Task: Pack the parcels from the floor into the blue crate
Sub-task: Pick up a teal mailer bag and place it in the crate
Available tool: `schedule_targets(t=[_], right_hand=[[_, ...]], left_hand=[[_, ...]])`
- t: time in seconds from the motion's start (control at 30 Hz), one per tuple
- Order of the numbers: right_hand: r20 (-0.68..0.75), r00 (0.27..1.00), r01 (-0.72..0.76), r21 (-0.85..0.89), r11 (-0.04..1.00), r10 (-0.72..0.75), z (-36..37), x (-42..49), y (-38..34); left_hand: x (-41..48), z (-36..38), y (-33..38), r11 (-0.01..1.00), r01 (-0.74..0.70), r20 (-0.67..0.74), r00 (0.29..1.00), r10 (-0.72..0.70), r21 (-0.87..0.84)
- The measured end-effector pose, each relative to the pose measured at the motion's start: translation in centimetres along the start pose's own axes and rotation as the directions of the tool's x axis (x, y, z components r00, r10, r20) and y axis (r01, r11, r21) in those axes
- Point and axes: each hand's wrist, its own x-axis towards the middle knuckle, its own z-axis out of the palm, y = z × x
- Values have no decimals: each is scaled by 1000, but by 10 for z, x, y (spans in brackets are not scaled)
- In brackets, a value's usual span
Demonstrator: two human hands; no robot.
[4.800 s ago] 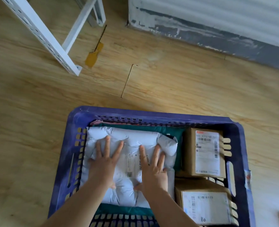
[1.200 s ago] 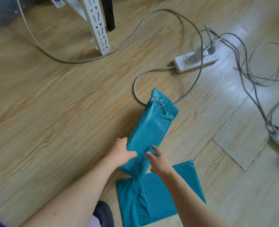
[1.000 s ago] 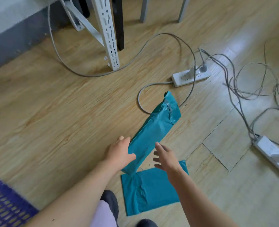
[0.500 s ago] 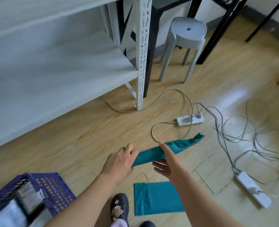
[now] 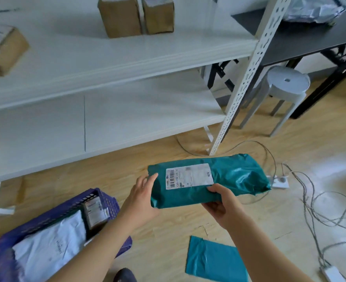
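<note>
A teal parcel (image 5: pixel 239 176) bears a white label (image 5: pixel 190 176); the latticed crate (image 5: pixel 99 199) is blue.

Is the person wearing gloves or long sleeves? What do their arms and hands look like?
No gloves. The left hand and right hand are bare, with no rings, watch or bracelet that I can see. The left arm and right arm are bare too; no sleeves show before the picture's bottom edge.

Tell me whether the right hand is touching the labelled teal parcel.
Touching. The head view shows the right hand gripping the labelled teal parcel, thumb on top, fingers underneath.
</note>
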Motion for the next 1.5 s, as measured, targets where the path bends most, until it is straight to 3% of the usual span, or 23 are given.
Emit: schedule_targets(t=[0.23, 0.37, 0.5, 0.6, 0.73, 0.93, 1.07, 1.17, 1.27, 1.37, 1.5], right_hand=[[90, 996, 23, -149, 989, -10, 69, -27, 42], [121, 986, 151, -347, 926, -116, 119, -32, 78], [195, 953, 301, -515, 803, -232, 179, -39, 131], [286, 911, 412, -663, 625, -297, 221, -40, 183], [397, 858, 488, -828, 277, -325, 275, -34, 258], [519, 813, 484, -855, -189, -264, 340, -22, 355], [533, 829, 403, -780, -479, -171, 365, -8, 401], [552, 831, 402, -682, -610, -70, 384, 4, 427], [529, 847, 422, -610, -670, 52, 405, 25, 454], [506, 851, 447, -556, -701, 141, 424, 56, 480], [472, 848, 472, -470, -745, 240, 443, 106, 510]], left_hand=[[-48, -59, -65, 933, 258, 31, 965, -259, -249], [-71, -85, -120, 937, 226, -67, 966, -252, -268], [-94, -110, -185, 971, 170, -112, 975, -190, -166], [-111, -124, -244, 971, 172, -129, 972, -194, -169], [-134, -143, -323, 954, 211, -179, 951, -251, -213], [-163, -159, -433, 923, 294, -260, 898, -356, -249], [-171, -151, -486, 945, 217, -313, 905, -290, -246], [-171, -135, -513, 963, 143, -246, 949, -199, -229], [-163, -113, -538, 910, 260, -65, 953, -295, -324], [-149, -87, -567, 793, 439, -3, 874, -486, -421], [-126, -45, -612, 642, 569, 42, 764, -644, -513]])
